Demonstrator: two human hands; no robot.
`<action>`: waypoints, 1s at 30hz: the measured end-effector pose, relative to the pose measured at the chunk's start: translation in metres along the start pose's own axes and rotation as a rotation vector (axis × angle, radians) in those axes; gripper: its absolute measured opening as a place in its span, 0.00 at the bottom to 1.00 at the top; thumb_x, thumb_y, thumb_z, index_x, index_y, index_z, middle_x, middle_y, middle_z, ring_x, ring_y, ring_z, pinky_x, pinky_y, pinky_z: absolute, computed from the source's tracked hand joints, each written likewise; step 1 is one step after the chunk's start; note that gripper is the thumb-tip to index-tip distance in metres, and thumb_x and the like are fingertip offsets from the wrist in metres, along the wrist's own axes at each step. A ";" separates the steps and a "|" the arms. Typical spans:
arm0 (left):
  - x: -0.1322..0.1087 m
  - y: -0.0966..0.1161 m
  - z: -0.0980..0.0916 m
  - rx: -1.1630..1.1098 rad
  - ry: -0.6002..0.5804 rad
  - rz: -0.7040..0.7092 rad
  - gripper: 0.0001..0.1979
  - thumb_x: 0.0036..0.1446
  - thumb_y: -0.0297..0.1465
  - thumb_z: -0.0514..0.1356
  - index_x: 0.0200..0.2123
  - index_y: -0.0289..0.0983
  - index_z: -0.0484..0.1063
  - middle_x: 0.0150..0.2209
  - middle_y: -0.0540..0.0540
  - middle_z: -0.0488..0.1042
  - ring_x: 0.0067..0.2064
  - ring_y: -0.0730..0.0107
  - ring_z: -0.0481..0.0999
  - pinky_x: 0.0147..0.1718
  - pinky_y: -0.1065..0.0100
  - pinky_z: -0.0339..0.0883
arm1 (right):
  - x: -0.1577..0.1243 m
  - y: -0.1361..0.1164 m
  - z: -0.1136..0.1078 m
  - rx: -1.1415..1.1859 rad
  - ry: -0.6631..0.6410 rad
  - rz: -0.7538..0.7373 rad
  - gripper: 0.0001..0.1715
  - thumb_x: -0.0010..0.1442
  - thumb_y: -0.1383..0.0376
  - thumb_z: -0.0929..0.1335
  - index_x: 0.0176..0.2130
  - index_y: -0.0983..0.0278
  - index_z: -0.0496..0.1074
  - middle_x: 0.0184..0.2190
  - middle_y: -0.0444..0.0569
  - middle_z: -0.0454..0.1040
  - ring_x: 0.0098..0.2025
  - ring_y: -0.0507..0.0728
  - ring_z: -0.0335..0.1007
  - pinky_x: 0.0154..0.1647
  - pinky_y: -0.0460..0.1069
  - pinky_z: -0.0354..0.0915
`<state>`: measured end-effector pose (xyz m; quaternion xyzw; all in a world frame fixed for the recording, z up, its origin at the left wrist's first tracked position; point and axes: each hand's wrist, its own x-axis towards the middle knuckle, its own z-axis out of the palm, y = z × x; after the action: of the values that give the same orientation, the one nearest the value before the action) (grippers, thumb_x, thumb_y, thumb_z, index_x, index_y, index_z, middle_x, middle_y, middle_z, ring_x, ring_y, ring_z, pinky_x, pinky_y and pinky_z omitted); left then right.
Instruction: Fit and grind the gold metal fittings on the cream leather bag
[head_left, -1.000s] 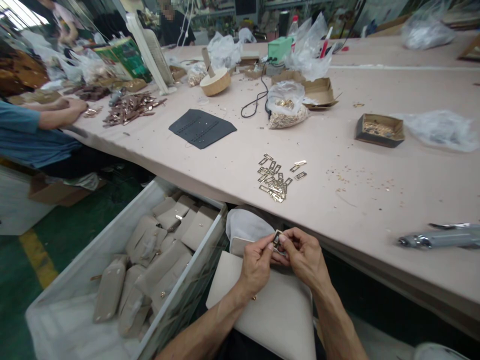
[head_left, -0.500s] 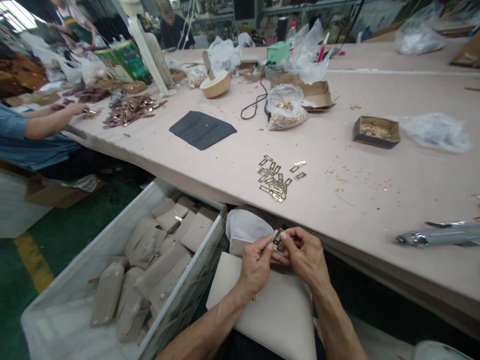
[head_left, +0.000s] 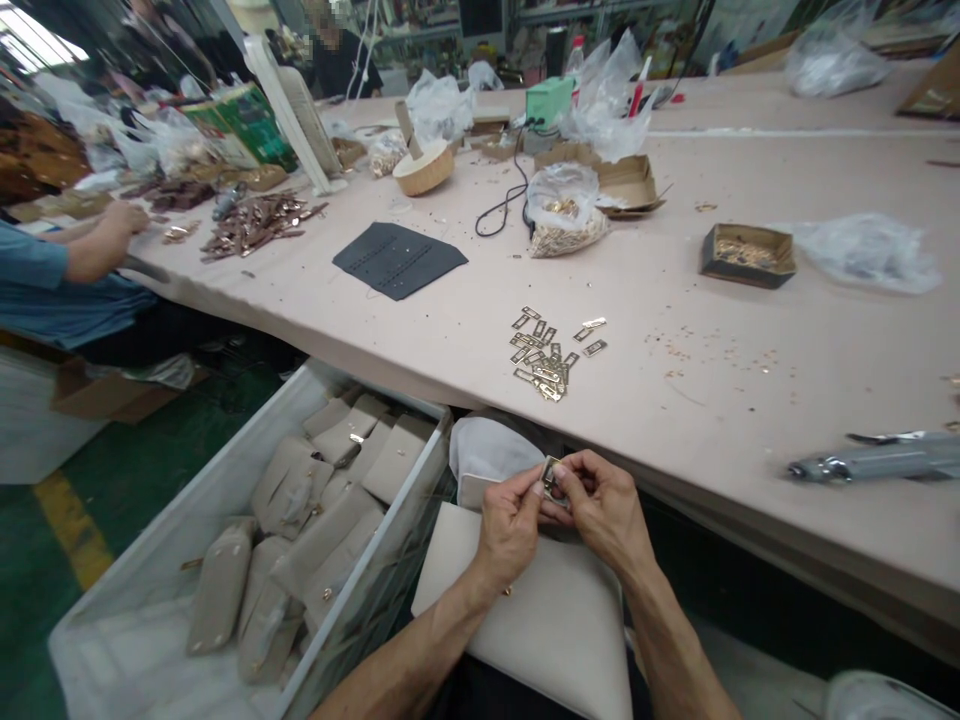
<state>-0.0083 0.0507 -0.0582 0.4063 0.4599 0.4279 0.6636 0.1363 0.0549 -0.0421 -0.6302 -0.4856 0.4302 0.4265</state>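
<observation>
A beige handbag (head_left: pixel 551 620) lies across my lap, with a small gold stud on it near my left wrist. Above it, my left hand (head_left: pixel 510 520) is closed, thumb and fingers pinching the left side of a small rectangular metal plate (head_left: pixel 550 474). From the right, my right hand (head_left: pixel 600 500) is also closed, its thumb pressed on that plate. A pale edge shows around the plate; fingers hide what lies behind it. Beyond my hands, a pile of gold-coloured rectangular metal plates (head_left: pixel 546 362) rests on the table (head_left: pixel 465 340).
A white crate (head_left: pixel 375 575) of beige bags (head_left: pixel 289 490) stands at my left. On the table are a grey powered driver (head_left: pixel 870 462), a small box of metal parts (head_left: pixel 748 256), a dark sheet (head_left: pixel 400 260) and a plastic bag of parts (head_left: pixel 566 215). A co-worker's arm (head_left: pixel 97 250) is at far left.
My right thumb has shifted down over the metal plate, covering more of it. Both hands stay pinched together over the bag. The view has moved slightly. The co-worker's hand at left has drawn back.
</observation>
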 end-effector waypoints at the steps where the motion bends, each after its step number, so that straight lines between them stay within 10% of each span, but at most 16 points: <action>1: 0.000 -0.001 0.000 0.008 0.001 0.003 0.20 0.67 0.36 0.61 0.59 0.37 0.78 0.39 0.42 0.86 0.31 0.56 0.86 0.33 0.60 0.84 | 0.000 0.000 0.000 -0.003 0.009 -0.004 0.17 0.64 0.52 0.69 0.34 0.63 0.75 0.27 0.47 0.76 0.26 0.55 0.70 0.27 0.48 0.65; 10: 0.000 -0.010 -0.006 0.127 0.047 0.034 0.23 0.65 0.40 0.64 0.58 0.34 0.79 0.43 0.40 0.86 0.42 0.52 0.86 0.42 0.57 0.84 | -0.001 -0.003 0.004 0.096 0.023 0.079 0.19 0.62 0.50 0.71 0.33 0.64 0.75 0.24 0.48 0.75 0.22 0.54 0.69 0.23 0.46 0.66; 23: -0.001 -0.001 0.001 0.022 0.046 0.048 0.19 0.66 0.34 0.63 0.56 0.32 0.79 0.35 0.42 0.86 0.28 0.59 0.86 0.31 0.63 0.84 | -0.002 -0.002 0.005 0.018 0.048 0.028 0.18 0.61 0.51 0.72 0.32 0.64 0.76 0.24 0.47 0.75 0.22 0.53 0.68 0.22 0.46 0.63; 30: -0.002 0.001 0.005 -0.032 0.055 0.042 0.17 0.65 0.34 0.62 0.53 0.33 0.81 0.35 0.42 0.86 0.27 0.61 0.85 0.31 0.62 0.84 | -0.010 0.014 0.014 0.124 0.179 -0.117 0.18 0.63 0.56 0.74 0.48 0.65 0.78 0.32 0.49 0.78 0.28 0.55 0.74 0.28 0.47 0.72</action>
<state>-0.0039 0.0489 -0.0551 0.3934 0.4626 0.4601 0.6478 0.1253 0.0448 -0.0583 -0.6089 -0.4539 0.3760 0.5308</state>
